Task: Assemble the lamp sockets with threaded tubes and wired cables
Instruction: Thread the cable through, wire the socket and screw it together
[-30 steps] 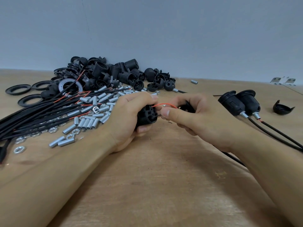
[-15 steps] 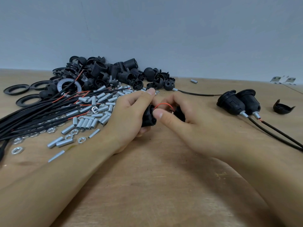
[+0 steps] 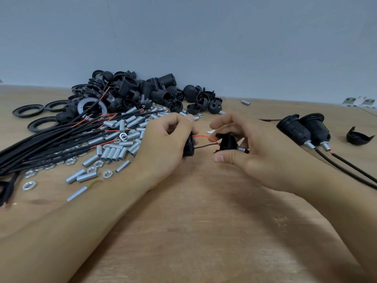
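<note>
My left hand (image 3: 165,144) grips a black socket body (image 3: 188,147), mostly hidden by the fingers. My right hand (image 3: 251,154) holds a black socket cap (image 3: 227,142) with a short threaded tube (image 3: 241,149) at its back. A red wire (image 3: 205,137) and a dark wire (image 3: 206,147) run across the gap between the two parts. Both hands hover just above the wooden table (image 3: 193,221).
A pile of black socket parts (image 3: 142,92) and rings (image 3: 28,111) lies at the back left. Black cables (image 3: 40,144), threaded tubes (image 3: 114,154) and nuts (image 3: 29,185) spread on the left. Two assembled sockets (image 3: 304,129) with cables and a loose cap (image 3: 359,137) lie on the right.
My hands have drawn apart. The cap in my right hand has moved right, away from the socket body, and the red and dark wires between them are now exposed.
</note>
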Motion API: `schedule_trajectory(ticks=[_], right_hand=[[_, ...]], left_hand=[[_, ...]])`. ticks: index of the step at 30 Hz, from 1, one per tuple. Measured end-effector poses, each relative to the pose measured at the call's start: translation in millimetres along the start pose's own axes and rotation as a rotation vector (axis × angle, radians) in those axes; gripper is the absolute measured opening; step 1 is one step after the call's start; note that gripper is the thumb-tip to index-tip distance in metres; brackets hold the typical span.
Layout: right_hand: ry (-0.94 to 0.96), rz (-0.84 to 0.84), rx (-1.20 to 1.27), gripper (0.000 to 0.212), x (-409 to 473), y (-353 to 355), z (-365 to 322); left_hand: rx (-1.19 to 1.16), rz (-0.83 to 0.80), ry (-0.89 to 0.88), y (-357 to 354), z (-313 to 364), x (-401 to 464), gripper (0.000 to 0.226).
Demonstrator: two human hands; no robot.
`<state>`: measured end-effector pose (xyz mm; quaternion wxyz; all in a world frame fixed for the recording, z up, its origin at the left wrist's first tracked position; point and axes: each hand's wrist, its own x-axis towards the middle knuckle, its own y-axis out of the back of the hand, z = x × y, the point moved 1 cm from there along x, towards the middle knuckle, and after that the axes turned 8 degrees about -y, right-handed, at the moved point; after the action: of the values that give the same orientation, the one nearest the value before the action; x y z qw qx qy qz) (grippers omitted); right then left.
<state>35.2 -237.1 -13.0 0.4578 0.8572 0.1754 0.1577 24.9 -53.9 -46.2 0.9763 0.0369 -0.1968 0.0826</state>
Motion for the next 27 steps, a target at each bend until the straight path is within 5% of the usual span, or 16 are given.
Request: schedule_trajectory(ticks=[10, 27], right_hand=[[0.028, 0.041, -0.133, 0.049, 1.1, -8.4, -3.8], [-0.012, -0.039, 0.383, 0.051, 2.1, -15.4, -7.7]], left_hand=[[0.376, -0.054, -0.215, -1.4, -1.0, -6.1, 0.026], [0.355, -0.125, -0.360, -1.1, 4.6, -8.7, 0.014]])
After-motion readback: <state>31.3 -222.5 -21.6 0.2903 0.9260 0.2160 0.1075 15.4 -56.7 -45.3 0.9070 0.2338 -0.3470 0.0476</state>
